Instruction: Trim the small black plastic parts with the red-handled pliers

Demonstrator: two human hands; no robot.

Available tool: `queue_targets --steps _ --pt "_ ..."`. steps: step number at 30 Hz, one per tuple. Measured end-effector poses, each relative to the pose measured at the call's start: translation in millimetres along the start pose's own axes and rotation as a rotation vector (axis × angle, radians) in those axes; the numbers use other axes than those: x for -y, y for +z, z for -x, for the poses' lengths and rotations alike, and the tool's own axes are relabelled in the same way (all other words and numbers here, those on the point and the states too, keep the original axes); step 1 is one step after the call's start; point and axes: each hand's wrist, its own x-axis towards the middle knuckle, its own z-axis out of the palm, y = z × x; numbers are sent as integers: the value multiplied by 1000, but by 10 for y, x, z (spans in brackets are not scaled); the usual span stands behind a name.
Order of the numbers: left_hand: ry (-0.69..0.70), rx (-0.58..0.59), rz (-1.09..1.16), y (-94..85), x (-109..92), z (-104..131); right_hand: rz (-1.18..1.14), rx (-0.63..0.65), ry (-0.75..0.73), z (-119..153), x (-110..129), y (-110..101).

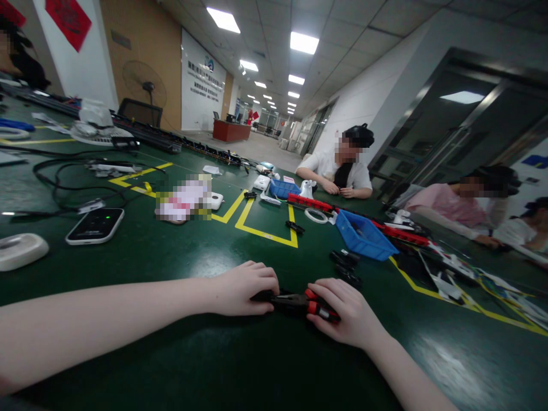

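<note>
My right hand (349,311) is closed round the red and black handles of a pair of pliers (314,305) low over the green table. The pliers' jaws point left, toward my left hand (250,290). Between the fingers of that hand is a small black part (262,295), mostly hidden by them. The jaw tips meet or overlap the part's right end; whether they grip it I cannot tell. Just beyond my right hand lie several black parts (346,265), and a blue bin (363,235) stands behind them.
Yellow tape (268,235) marks outlines on the table (171,342). At the left lie a white-edged device with a dark screen (95,226), black cables (55,177) and a phone (184,200). A red strip (312,202) runs behind the bin. A person (342,165) sits across, others at the right.
</note>
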Motion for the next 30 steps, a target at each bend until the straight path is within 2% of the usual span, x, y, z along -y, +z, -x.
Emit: queue_targets --steps 19,30 --pt "16 -11 -16 12 22 5 30 -53 -37 -37 47 5" --pt "7 -3 -4 17 14 2 21 -33 -15 -8 31 6"
